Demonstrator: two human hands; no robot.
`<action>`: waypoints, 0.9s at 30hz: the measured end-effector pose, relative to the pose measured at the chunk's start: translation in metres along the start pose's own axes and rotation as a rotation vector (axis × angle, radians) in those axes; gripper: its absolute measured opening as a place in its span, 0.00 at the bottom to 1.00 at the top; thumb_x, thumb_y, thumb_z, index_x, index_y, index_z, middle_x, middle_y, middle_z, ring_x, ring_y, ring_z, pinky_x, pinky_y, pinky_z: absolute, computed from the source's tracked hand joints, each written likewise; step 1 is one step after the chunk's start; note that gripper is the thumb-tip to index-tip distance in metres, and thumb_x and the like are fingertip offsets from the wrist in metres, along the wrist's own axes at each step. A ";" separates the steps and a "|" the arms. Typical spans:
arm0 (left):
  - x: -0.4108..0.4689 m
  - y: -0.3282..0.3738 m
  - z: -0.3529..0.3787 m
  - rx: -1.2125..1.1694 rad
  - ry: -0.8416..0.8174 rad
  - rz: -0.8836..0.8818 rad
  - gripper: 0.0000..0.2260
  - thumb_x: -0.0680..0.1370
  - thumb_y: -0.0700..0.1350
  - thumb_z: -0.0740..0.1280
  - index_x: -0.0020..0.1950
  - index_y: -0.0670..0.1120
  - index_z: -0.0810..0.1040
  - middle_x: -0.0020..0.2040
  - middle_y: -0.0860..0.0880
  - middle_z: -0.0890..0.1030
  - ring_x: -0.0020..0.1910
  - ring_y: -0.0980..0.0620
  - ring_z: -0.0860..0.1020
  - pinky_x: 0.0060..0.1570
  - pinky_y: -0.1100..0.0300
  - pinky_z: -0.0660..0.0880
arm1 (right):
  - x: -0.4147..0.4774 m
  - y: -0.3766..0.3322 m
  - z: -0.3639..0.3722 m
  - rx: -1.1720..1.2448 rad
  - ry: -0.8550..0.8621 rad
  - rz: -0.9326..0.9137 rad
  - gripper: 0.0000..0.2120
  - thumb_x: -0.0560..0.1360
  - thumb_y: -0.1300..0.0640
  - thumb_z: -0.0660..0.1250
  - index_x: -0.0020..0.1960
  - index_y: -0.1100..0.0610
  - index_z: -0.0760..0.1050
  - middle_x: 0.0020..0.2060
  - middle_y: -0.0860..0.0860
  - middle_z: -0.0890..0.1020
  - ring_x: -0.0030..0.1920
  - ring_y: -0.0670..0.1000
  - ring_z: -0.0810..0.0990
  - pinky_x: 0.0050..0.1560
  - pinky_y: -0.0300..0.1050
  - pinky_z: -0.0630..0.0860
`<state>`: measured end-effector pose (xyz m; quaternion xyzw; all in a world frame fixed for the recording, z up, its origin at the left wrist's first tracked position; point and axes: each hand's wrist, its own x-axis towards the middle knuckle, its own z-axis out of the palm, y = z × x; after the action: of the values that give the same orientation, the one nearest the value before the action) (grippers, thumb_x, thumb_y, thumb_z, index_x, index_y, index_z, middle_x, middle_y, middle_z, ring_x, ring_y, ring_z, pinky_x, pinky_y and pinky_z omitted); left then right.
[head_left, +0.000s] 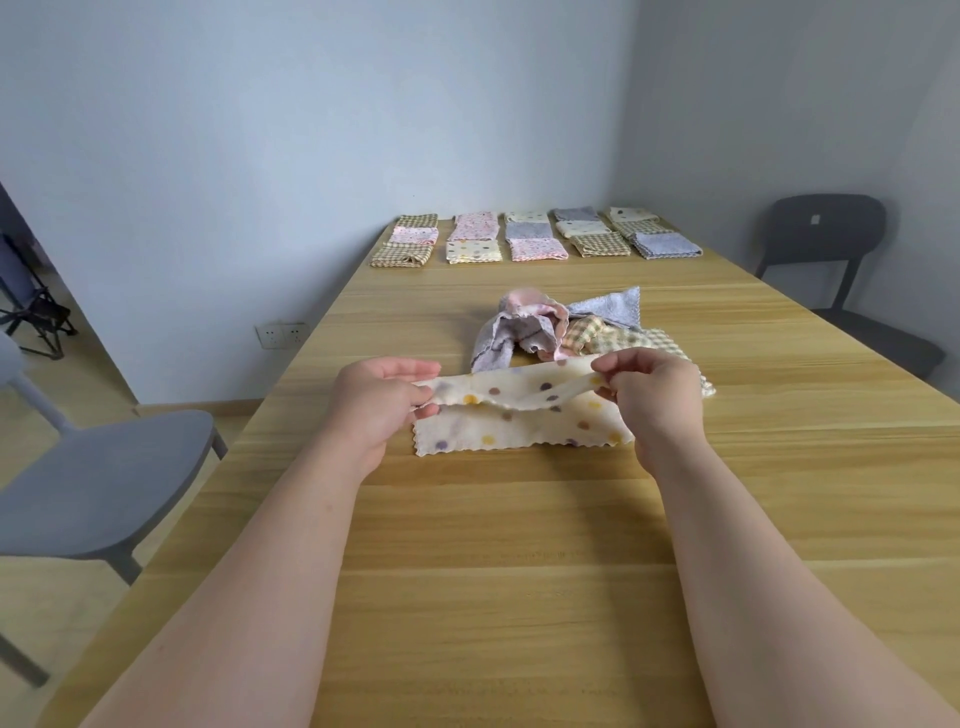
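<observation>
**Folding a soft dotted cloth: two-handed pinch on the raised edge**

The dotted cloth lies between the two hands, its lower half flat on the table and its upper edge lifted clear of the wood. The left hand pinches the left end of that raised edge between thumb and curled fingers. The right hand does the same at the right end, fingers bent inward over the hem.

Between the two pinches the edge sags and twists slightly, so the fabric is judged thin, limp and very light, with no stiffness of its own. It will not break or slip readily, but it will droop and crease wherever it is unsupported. The corners, or the hem close beside them, are the best places to hold it, with the span kept taut so that edge meets edge.

Just beyond the fingertips lies a heap of loose cloths, and well beyond that are rows of folded cloths.
</observation>
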<state>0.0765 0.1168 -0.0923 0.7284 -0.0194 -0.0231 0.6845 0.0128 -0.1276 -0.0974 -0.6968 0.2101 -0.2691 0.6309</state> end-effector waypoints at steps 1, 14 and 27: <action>0.000 -0.001 0.000 0.006 -0.004 0.023 0.13 0.77 0.29 0.69 0.51 0.46 0.85 0.57 0.48 0.84 0.39 0.54 0.85 0.37 0.68 0.78 | 0.000 -0.001 0.001 0.014 0.024 -0.022 0.20 0.73 0.76 0.59 0.37 0.55 0.82 0.38 0.49 0.84 0.40 0.48 0.82 0.41 0.36 0.80; 0.000 -0.016 0.005 0.532 -0.114 0.191 0.23 0.76 0.32 0.63 0.45 0.61 0.85 0.62 0.58 0.81 0.44 0.46 0.86 0.40 0.52 0.83 | -0.012 -0.004 -0.005 -0.513 -0.007 -0.099 0.19 0.72 0.73 0.59 0.42 0.54 0.82 0.40 0.52 0.83 0.33 0.49 0.77 0.26 0.37 0.68; -0.006 -0.007 0.007 0.544 -0.098 0.076 0.27 0.72 0.29 0.56 0.49 0.57 0.84 0.60 0.55 0.79 0.38 0.52 0.84 0.37 0.61 0.79 | -0.018 -0.005 -0.008 -0.587 0.033 -0.079 0.15 0.73 0.70 0.59 0.42 0.57 0.81 0.36 0.57 0.81 0.29 0.53 0.76 0.25 0.37 0.67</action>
<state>0.0704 0.1105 -0.0998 0.8821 -0.0853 -0.0264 0.4625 -0.0063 -0.1215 -0.0937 -0.8524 0.2620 -0.2326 0.3881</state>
